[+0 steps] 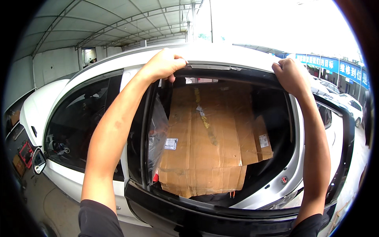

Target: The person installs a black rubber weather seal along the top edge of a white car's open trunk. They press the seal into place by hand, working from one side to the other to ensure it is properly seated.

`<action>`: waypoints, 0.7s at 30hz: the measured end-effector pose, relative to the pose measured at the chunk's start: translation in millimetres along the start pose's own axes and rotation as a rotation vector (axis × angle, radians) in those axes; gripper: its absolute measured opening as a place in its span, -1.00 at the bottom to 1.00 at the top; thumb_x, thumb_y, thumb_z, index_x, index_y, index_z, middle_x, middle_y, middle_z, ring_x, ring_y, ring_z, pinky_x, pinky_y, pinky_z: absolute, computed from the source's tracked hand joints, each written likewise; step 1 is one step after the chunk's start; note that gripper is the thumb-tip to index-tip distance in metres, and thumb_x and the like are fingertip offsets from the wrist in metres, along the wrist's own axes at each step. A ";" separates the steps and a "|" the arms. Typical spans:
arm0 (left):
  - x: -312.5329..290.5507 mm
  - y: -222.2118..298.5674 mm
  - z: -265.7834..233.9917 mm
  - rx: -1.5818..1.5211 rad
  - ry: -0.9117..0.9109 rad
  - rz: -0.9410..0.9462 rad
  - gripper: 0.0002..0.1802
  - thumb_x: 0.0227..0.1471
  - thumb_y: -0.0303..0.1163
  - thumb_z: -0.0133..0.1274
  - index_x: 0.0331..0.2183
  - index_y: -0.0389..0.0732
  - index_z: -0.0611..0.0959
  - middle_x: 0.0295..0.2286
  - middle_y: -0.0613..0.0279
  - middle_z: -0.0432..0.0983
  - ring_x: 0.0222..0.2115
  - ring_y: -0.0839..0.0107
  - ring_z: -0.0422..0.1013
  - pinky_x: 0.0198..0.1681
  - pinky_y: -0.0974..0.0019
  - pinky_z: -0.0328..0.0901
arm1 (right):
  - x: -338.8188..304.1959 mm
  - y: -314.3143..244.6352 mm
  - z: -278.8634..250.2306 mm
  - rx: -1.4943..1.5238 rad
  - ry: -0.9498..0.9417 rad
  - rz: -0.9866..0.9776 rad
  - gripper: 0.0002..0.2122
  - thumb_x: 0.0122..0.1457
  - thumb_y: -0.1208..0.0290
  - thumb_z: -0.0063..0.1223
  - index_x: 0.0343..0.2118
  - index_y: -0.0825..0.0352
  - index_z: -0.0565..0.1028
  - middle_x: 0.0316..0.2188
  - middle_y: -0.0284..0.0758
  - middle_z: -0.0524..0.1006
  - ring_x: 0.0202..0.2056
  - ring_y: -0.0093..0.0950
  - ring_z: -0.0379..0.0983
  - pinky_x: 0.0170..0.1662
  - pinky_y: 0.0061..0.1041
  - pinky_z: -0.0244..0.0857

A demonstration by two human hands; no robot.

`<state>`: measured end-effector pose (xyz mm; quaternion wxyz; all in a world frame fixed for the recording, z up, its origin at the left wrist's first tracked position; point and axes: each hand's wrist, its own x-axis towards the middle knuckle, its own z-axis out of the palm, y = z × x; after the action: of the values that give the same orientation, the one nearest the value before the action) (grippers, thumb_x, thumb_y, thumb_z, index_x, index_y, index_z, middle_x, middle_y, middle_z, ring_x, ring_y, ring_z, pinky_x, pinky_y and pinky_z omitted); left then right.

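A white car with a black-framed rear side window stands side-on in front of me. Both my arms reach up to the window's top edge. My left hand is closed on the front upper corner of the black frame, its thumb bent down below. At the rear upper corner, my right hand has its fingers curled over the same frame. Between the hands, a thin silvery strip with an uneven edge runs along the top. Whatever lies inside my curled fingers is hidden.
Flattened brown cardboard fills the rear opening, with clear plastic beside it. A side mirror juts out at the left. A red crate-like object sits on the floor beyond. Parked cars and a blue banner are at the right.
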<state>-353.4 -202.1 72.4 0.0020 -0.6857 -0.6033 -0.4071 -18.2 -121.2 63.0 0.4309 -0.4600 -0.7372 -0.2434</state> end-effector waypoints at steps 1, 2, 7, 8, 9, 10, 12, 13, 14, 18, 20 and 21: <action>0.4 5.1 1.3 0.093 0.019 0.014 -0.68 -0.04 -0.39 -0.03 -0.25 -0.34 0.66 -0.61 0.23 0.52 -0.78 0.53 0.36 -0.70 0.46 0.25 | -0.1 0.5 1.2 -0.002 0.009 -0.007 -0.66 0.12 0.20 -0.03 -0.48 0.42 0.61 -0.53 0.04 0.54 -0.43 -0.04 0.53 -0.24 -0.20 0.41; -1.0 8.9 5.5 0.207 0.085 0.110 -0.71 -0.09 -0.40 0.00 -0.31 -0.29 0.70 -0.72 0.24 0.45 -0.78 0.56 0.33 -0.66 0.41 0.26 | -0.2 2.2 3.3 -0.001 0.019 -0.009 -0.66 0.11 0.20 -0.03 -0.48 0.42 0.61 -0.53 0.05 0.54 -0.43 -0.04 0.53 -0.23 -0.20 0.41; -3.7 6.0 8.7 0.640 0.306 0.593 -0.80 -0.12 -0.40 0.09 -0.39 -0.20 0.71 -0.51 0.18 0.58 -0.51 0.26 0.51 -0.38 0.23 0.38 | 0.8 -0.6 5.4 -0.005 0.010 -0.013 -0.64 0.12 0.18 -0.04 -0.49 0.43 0.61 -0.53 0.04 0.54 -0.42 -0.03 0.53 -0.22 -0.18 0.42; -5.5 9.2 6.8 0.713 0.294 0.610 -0.83 -0.12 -0.40 0.10 -0.41 -0.20 0.70 -0.48 0.19 0.59 -0.48 0.21 0.51 -0.37 0.21 0.38 | 1.1 0.5 6.1 -0.006 0.005 -0.008 -0.64 0.12 0.18 -0.04 -0.50 0.43 0.61 -0.53 0.04 0.54 -0.43 -0.04 0.53 -0.23 -0.18 0.42; -6.7 10.5 5.7 0.787 0.283 0.627 -0.84 -0.12 -0.40 0.11 -0.43 -0.20 0.70 -0.45 0.21 0.60 -0.45 0.16 0.51 -0.35 0.18 0.39 | 1.7 2.3 6.7 -0.018 0.012 -0.010 -0.64 0.12 0.18 -0.04 -0.50 0.43 0.61 -0.53 0.04 0.54 -0.43 -0.04 0.53 -0.24 -0.18 0.43; -7.0 8.8 5.5 0.852 0.283 0.682 -0.89 -0.10 -0.40 0.13 -0.46 -0.19 0.68 -0.45 0.26 0.59 -0.46 0.18 0.51 -0.37 0.20 0.40 | 2.5 4.3 7.2 -0.029 0.019 -0.011 -0.64 0.12 0.18 -0.04 -0.50 0.43 0.61 -0.53 0.03 0.55 -0.43 -0.04 0.53 -0.24 -0.18 0.43; -8.2 4.8 3.9 0.956 0.301 0.822 -0.92 -0.12 -0.42 0.12 -0.48 -0.18 0.66 -0.45 0.28 0.58 -0.46 0.23 0.51 -0.41 0.24 0.40 | 2.2 3.9 9.5 -0.026 0.021 -0.011 -0.63 0.12 0.17 -0.04 -0.51 0.43 0.61 -0.53 0.02 0.55 -0.44 -0.05 0.53 -0.25 -0.19 0.43; -8.3 4.0 3.4 1.008 0.310 0.893 -0.93 -0.13 -0.43 0.12 -0.49 -0.18 0.65 -0.45 0.30 0.58 -0.46 0.26 0.51 -0.42 0.26 0.40 | 1.7 4.1 9.1 -0.016 0.018 -0.006 -0.63 0.12 0.17 -0.04 -0.51 0.43 0.61 -0.53 0.02 0.55 -0.44 -0.05 0.54 -0.25 -0.19 0.43; -8.0 4.0 3.2 1.068 0.300 0.917 -0.95 -0.15 -0.43 0.12 -0.51 -0.18 0.62 -0.46 0.31 0.56 -0.45 0.28 0.50 -0.44 0.28 0.40 | 1.8 4.1 8.6 -0.009 0.015 -0.005 -0.63 0.13 0.17 -0.04 -0.51 0.43 0.61 -0.53 0.02 0.55 -0.44 -0.05 0.54 -0.26 -0.19 0.43; -7.7 7.3 0.5 1.228 0.277 1.015 -0.94 -0.24 -0.45 0.09 -0.58 -0.18 0.53 -0.50 0.33 0.50 -0.47 0.35 0.47 -0.48 0.31 0.38 | 1.7 2.8 6.7 -0.012 0.000 -0.024 -0.64 0.14 0.19 -0.04 -0.49 0.44 0.61 -0.54 0.02 0.55 -0.43 -0.06 0.54 -0.24 -0.21 0.42; -7.6 10.3 0.9 1.257 0.275 1.065 -0.93 -0.26 -0.44 0.08 -0.60 -0.18 0.51 -0.53 0.32 0.45 -0.48 0.36 0.45 -0.50 0.31 0.38 | -0.3 0.9 5.6 -0.026 0.013 -0.037 -0.64 0.15 0.22 -0.06 -0.46 0.46 0.60 -0.55 0.04 0.53 -0.45 -0.07 0.53 -0.24 -0.22 0.41; -7.0 12.4 2.3 1.266 0.274 1.089 -0.92 -0.27 -0.44 0.08 -0.60 -0.19 0.50 -0.55 0.31 0.42 -0.49 0.36 0.45 -0.50 0.31 0.37 | -0.6 2.0 5.4 -0.020 0.016 -0.037 -0.64 0.15 0.21 -0.06 -0.45 0.46 0.60 -0.55 0.04 0.53 -0.45 -0.07 0.53 -0.24 -0.22 0.41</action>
<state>-341.4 -210.1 73.1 0.6548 -0.6947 -0.2975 -0.0140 -18.5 -116.5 59.7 0.4275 -0.4485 -0.7398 -0.2625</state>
